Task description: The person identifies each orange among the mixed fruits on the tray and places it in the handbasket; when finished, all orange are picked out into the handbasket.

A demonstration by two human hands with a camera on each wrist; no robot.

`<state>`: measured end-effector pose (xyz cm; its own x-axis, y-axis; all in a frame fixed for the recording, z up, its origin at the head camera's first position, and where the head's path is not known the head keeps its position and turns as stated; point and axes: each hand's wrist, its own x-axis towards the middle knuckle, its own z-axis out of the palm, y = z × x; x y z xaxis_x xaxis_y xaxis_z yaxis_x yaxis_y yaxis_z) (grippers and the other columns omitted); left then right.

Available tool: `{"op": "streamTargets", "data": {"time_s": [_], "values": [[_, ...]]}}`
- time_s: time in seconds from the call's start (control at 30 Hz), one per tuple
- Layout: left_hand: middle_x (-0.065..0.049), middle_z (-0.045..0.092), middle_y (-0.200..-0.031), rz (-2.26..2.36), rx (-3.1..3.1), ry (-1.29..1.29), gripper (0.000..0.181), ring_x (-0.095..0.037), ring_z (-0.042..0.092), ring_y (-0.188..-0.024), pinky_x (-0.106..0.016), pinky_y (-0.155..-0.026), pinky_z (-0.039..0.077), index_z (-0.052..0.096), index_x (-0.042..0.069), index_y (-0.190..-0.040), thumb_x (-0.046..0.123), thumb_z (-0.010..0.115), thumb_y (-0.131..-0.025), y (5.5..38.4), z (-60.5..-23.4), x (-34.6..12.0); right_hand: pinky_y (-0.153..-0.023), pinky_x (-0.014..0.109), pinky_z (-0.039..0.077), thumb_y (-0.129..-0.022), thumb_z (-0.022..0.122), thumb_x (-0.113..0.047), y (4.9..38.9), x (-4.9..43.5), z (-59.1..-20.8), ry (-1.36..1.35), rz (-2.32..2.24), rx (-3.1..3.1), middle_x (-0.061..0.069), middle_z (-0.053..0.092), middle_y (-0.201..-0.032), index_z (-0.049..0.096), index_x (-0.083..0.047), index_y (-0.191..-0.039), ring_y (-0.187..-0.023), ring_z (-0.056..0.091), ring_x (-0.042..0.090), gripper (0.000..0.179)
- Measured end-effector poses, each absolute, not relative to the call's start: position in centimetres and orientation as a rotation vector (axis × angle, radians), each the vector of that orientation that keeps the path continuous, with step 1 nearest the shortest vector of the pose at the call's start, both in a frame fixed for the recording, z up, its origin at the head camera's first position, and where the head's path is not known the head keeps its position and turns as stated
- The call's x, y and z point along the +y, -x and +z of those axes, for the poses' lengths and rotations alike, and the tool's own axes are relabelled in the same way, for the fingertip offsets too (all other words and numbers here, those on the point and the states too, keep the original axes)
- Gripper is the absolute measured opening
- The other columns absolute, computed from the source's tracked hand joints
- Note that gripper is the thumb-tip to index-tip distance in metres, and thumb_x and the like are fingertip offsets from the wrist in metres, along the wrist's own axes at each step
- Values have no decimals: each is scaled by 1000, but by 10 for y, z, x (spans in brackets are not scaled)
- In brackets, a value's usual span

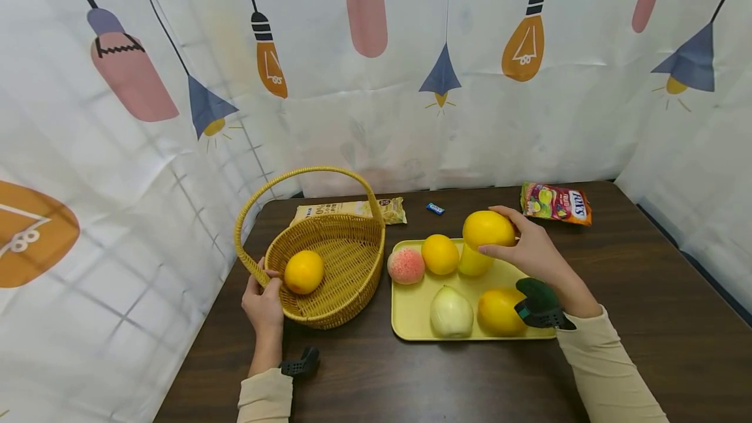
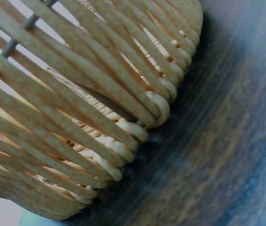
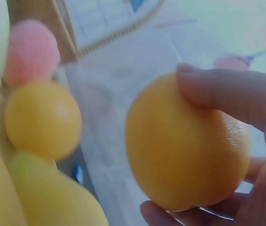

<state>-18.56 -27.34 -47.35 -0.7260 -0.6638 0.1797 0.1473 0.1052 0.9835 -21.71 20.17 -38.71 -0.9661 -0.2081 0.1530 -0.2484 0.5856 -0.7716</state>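
Observation:
A yellow wicker basket (image 1: 346, 309) with a tall arched handle stands on the left of the table, an orange (image 1: 303, 272) lying inside. My left hand (image 1: 263, 302) grips the basket where the handle meets its left rim. The left wrist view shows the woven side (image 2: 100, 94) close up. My right hand (image 1: 531, 247) holds a large round yellow-orange fruit (image 3: 185, 146) between thumb and fingers, above the far side of a yellow tray (image 1: 405, 328). On that tray sit a peach (image 1: 406, 266), a smaller orange (image 1: 440, 254), a yellow-green pear (image 1: 474, 261), a pale green pear (image 1: 451, 312) and another large yellow fruit (image 1: 499, 312).
Behind the basket lies a yellow snack packet (image 1: 393, 210). A small blue wrapped sweet (image 1: 435, 208) is near the table's back edge, and a colourful sweets bag (image 1: 555, 203) lies at the back right. A patterned curtain (image 1: 388, 123) hangs close behind the dark wooden table (image 1: 364, 377).

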Motion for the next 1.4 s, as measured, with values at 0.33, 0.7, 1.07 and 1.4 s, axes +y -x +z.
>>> {"op": "streamTargets", "data": {"time_s": [0.33, 0.7, 1.07, 1.4], "values": [[-5, 55, -141, -1689, -1770, -499, 23, -20, 47, -129, -7, -82, 44, 61, -11, -105, 2, 55, -87, 185, -472, -273, -80, 37, 52, -81, 78, -39, 213, 151, -397, -498, 1569, -2615, 11, 56, -129, 43, -22, -145, -103, 54, 28, 75], [-4, 56, -140, -1691, -1762, -503, 23, -20, 48, -128, -7, -81, 44, 63, -9, -105, 2, 55, -87, 185, -472, -274, -82, 37, 52, -76, 83, -37, 208, 88, -403, -656, 1629, -2555, 6, 54, -134, 37, -20, -148, -107, 58, 23, 87], [-3, 54, -143, -1693, -1793, -517, 21, -19, 45, -131, -6, -81, 43, 62, -8, -104, 4, 55, -87, 183, -471, -274, -82, 38, 51, -74, 84, -36, 203, 28, -408, -847, 1662, -2508, 2, 56, -129, 43, -15, -140, -100, 61, 17, 81], [-3, 55, -142, -1705, -1781, -511, 22, -21, 47, -128, -7, -79, 44, 62, -8, -105, 4, 55, -88, 183, -473, -274, -82, 32, 51, -73, 85, -38, 198, -9, -416, -941, 1657, -2495, -4, 56, -130, 46, -18, -142, -100, 60, 13, 81]]}}
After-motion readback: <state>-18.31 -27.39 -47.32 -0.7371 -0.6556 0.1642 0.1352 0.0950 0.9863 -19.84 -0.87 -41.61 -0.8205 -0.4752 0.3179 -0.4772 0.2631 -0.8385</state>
